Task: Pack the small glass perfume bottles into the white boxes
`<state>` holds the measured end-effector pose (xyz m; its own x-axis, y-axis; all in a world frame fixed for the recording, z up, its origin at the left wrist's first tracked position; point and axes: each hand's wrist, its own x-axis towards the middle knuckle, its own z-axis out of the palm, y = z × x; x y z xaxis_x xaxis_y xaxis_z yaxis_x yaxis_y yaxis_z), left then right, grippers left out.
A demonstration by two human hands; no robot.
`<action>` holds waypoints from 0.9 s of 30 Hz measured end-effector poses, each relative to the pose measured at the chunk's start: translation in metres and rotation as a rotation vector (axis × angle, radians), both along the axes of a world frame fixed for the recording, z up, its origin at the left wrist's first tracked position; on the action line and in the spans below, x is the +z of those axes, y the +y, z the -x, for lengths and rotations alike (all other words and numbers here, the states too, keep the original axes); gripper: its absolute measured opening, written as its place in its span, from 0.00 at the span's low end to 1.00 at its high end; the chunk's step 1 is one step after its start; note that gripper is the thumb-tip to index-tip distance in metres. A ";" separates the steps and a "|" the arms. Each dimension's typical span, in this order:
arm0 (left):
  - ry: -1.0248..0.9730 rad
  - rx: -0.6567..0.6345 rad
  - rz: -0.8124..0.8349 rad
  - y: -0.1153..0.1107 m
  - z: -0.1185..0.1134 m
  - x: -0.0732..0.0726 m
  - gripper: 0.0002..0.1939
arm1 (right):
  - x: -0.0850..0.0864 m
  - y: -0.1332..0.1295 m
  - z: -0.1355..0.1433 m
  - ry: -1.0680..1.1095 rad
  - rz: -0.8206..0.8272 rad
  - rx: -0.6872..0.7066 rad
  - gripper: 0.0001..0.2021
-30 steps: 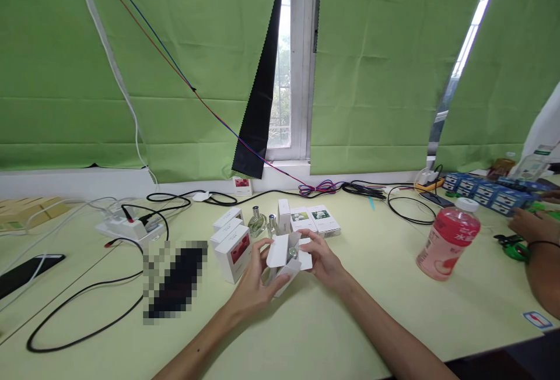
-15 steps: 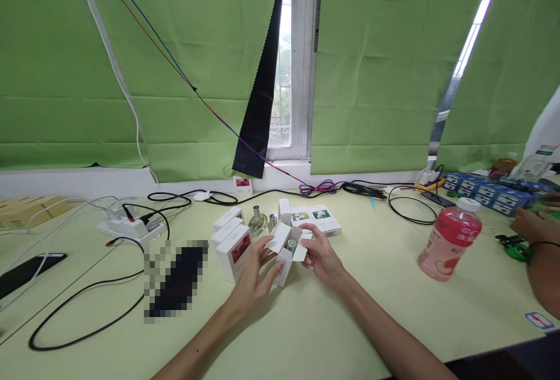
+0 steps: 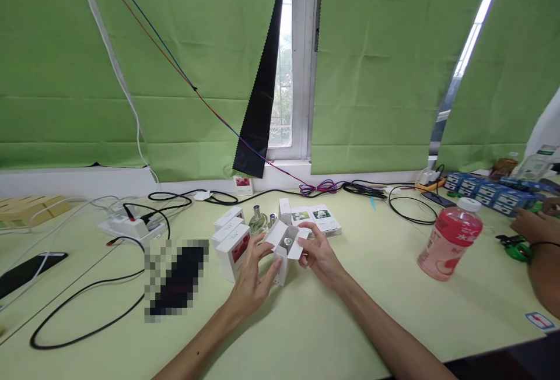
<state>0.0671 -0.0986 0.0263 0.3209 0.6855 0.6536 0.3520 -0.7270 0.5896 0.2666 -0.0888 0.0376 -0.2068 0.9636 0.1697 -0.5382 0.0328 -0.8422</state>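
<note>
Between my hands is a small white carton, its top flaps spread apart. Inside it shows the silvery round top of a bottle; the rest of that bottle is hidden by the walls. My left hand grips the carton from the left, thumb on the front face and fingers behind. My right hand pinches the right-hand flap. Just behind the carton stand a round glass perfume bottle and a second silver cap. White boxes with red pictures stand by my left hand.
White boxes with flower pictures lie behind my right hand. A pink drink bottle stands to the right. Power strip, black cables and a phone lie at left. Another person's hand is at far right near blue boxes.
The bottle's top sits a little lower in the carton, and its silvery end shows more plainly. The carton has tilted slightly and shifted left. Both hands keep their hold.
</note>
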 end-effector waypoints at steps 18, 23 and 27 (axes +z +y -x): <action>0.087 0.081 -0.005 0.002 0.004 0.002 0.18 | -0.001 -0.004 0.002 -0.023 -0.075 0.123 0.35; 0.113 0.064 0.027 0.001 0.005 0.005 0.18 | -0.002 -0.002 0.002 -0.029 -0.095 0.121 0.33; 0.023 -0.013 0.067 0.003 0.004 0.001 0.15 | -0.003 -0.001 0.001 -0.037 -0.098 0.114 0.29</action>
